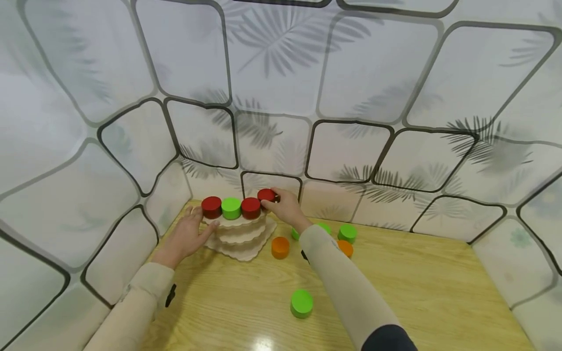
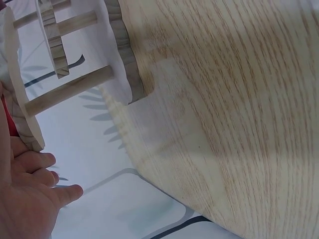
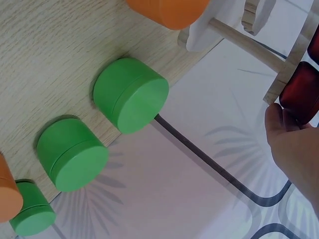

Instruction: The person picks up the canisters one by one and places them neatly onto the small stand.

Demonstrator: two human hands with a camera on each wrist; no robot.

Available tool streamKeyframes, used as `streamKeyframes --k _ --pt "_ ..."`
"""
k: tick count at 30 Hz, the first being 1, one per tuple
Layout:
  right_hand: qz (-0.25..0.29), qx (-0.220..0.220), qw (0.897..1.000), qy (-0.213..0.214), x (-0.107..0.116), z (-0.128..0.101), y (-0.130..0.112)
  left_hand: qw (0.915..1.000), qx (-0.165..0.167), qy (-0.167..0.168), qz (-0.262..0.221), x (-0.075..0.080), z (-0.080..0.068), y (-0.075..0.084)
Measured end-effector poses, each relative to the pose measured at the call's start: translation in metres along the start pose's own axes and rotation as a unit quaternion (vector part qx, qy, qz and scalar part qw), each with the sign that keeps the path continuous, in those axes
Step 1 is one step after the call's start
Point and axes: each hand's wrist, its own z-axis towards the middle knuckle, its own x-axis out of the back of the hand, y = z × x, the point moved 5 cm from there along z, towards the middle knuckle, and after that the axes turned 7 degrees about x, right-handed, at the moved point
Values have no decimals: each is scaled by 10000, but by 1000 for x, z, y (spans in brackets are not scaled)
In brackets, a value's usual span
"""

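Pinching rightmost red round wooden disc atop tiered scalloped wooden stand: right hand. Left hand, fingers straight, touches stand's left edge.

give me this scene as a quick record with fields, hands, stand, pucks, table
left hand: open, fingers resting against the stand's left side
right hand: grips the rightmost red puck at the top tier
stand: tiered wooden shelf with scalloped edges, at the table's back
top tier row: red puck, green puck, red puck, then the held one
loose pucks: orange puck beside the stand, near green puck, more green and orange behind the right forearm
table: light wood
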Motion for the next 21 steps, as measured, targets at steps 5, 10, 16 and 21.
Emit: streamKeyframes --k 5,10,16,21 --pt "-20 42 10000 -6 0 3 0 10000 41 -42 -10 0 2 0" --pt "-9 89 10000 34 0 5 0 10000 66 -43 10 1 2 1" --pt "-66 131 9999 50 1 4 -1 10000 53 -22 23 0 3 1" --pt "-43 43 10000 38 3 3 -1 10000 21 12 25 0 1 2"
